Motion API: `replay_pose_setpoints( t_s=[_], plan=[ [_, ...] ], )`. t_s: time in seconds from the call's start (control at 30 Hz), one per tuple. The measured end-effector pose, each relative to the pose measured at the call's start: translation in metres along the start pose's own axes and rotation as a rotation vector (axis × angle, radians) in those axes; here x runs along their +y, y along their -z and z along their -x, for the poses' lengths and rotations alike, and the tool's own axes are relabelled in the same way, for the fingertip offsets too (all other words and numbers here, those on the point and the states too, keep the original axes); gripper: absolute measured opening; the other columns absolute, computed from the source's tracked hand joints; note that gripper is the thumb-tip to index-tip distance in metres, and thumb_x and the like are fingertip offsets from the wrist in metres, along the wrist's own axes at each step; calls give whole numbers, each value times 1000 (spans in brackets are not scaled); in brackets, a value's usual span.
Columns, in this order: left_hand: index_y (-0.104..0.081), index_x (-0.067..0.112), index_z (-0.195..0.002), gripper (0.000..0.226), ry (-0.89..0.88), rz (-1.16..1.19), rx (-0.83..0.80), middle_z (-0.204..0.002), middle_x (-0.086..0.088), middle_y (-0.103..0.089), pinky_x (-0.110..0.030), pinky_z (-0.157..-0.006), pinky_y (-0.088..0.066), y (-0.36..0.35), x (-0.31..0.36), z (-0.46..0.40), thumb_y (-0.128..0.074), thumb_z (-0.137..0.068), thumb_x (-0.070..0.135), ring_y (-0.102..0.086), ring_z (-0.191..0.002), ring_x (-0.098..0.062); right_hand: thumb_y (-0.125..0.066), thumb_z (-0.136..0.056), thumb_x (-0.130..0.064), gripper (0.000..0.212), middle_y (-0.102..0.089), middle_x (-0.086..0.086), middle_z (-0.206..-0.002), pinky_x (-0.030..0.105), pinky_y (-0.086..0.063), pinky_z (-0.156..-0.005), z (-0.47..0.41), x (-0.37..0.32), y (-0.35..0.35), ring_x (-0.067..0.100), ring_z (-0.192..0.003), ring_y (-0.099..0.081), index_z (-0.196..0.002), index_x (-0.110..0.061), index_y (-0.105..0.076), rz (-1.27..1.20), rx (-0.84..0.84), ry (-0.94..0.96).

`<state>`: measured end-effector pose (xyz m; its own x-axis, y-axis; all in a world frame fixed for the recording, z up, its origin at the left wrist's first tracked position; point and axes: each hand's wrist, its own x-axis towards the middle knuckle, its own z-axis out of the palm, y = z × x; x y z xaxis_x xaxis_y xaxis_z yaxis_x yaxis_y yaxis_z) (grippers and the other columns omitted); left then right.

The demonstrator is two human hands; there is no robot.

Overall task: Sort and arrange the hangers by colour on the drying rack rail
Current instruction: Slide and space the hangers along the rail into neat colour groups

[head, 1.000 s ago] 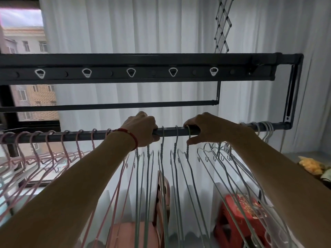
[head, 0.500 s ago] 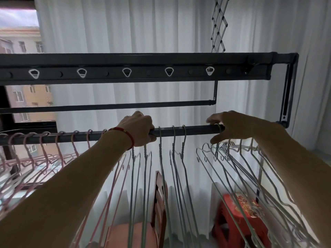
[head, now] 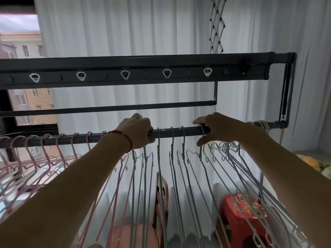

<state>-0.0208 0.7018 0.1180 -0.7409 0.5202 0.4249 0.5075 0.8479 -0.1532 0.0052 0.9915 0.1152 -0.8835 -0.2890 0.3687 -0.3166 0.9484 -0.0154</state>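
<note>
**Ana:** Head view first: where do the hangers sit on the rail (head: pixel 188 131)?

**Ben:** Pink hangers (head: pixel 59 145) are hooked along the rail's left stretch. Pale green hangers (head: pixel 172 154) hang in the middle, three of them spaced apart between the two hands. A crowded bunch of white hangers (head: pixel 231 158) hangs to the right, under the right forearm, and a few more white hooks (head: pixel 263 125) sit at the far right end.

**Ana:** And the hands?

**Ben:** The left hand (head: pixel 138 129) is wrapped round the rail, fingers curled over it, steadying. The right hand (head: pixel 213 127) rests on top of the rail with its fingers over one pale hook (head: pixel 202 129) and the thumb spread below; whether it actually pinches that hook I cannot tell.

**Ana:** So how should that hook be moved well?

**Ben:** My guess is it belongs with one neighbouring group. Slide it along the rail rather than lifting it, keep the hook upright so it doesn't snag the tangled white bunch below, and keep the left hand bracing the rail.

**Ana:** Anything nearby?

**Ben:** A white curtain (head: pixel 125 33) behind, a red stool (head: pixel 240 215) and a wooden chair (head: pixel 161 194) below.
</note>
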Motion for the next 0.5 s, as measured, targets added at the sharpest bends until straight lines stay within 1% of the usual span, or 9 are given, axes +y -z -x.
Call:
replay_pose_setpoints(
  t_s=[0.1, 0.2, 0.33, 0.43, 0.5],
  plan=[
    [-73, 22, -112, 26, -1, 0, 8, -102, -6, -60, -42, -91, -52, 0, 1, 1, -60, -95, 37, -53, -99, -19, -81, -69, -57, 90, -65, -1, -105, 26, -44, -86, -5, -6, -2, 14, -94, -56, -142, -14, -48, 14, -3, 27],
    [-73, 23, -111, 26, 7, -5, 3, -102, -6, -58, -41, -89, -52, 0, -1, 2, -59, -95, 38, -56, -100, -22, -80, -70, -57, 91, -65, 2, -110, 29, -46, -90, -9, -10, -4, 15, -96, -55, -143, -14, -46, 34, -7, 40],
    [-72, 23, -114, 27, 6, -31, 20, -101, -6, -58, -41, -91, -51, -1, -2, 3, -59, -95, 37, -50, -94, -18, -80, -71, -56, 89, -65, 3, -112, 31, -47, -92, -10, -13, -5, 15, -97, -55, -142, -14, -47, 31, -6, 44],
    [-72, 24, -115, 27, 13, -25, 16, -101, -6, -58, -42, -92, -51, -1, -4, 4, -59, -95, 36, -53, -96, -20, -80, -70, -57, 91, -65, 3, -116, 28, -46, -92, -11, -14, -6, 18, -105, -59, -143, -15, -46, 24, -13, 46],
    [-72, 23, -114, 27, 13, -25, 16, -100, -6, -58, -42, -91, -51, -1, -5, 4, -59, -95, 36, -54, -98, -22, -80, -68, -61, 97, -62, 3, -131, 33, -46, -101, -10, -15, -5, 21, -119, -58, -146, -17, -42, -17, -32, 45]
  ],
)
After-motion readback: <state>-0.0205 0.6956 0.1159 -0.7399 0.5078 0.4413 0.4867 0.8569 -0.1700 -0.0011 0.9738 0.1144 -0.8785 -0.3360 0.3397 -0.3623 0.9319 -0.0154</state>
